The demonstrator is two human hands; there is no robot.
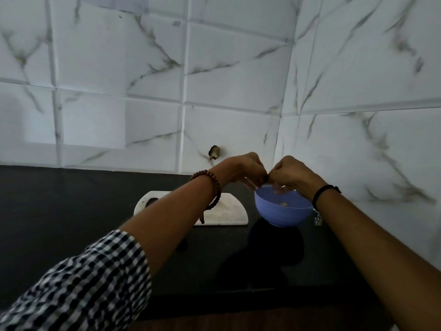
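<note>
A small dark piece [265, 179] is pinched between two hands just above the far rim of a blue bowl [284, 215]; what the piece is cannot be told, since most of it is covered by fingers. It is held from the left by the left hand [241, 169], whose grip is closed tight with the fingers curled under the knuckles, and from the right by the right hand [290, 173], whose grip is closed in the same way, so that the two sets of fingertips are brought together on it. A pale scrap [284, 204] is seen lying inside the bowl. The bowl is set on a black tabletop [71, 211], just to the right of a white marbled board [229, 215], which is partly hidden by the left forearm. A brown beaded bracelet [210, 187] is worn on the left wrist and a black band [322, 191] on the right. The left upper arm is covered by a checked sleeve [95, 283]. Behind the tabletop a wall of white veined tiles [238, 80] is seen, broken by a small dark hole [214, 152] just above the left hand.
</note>
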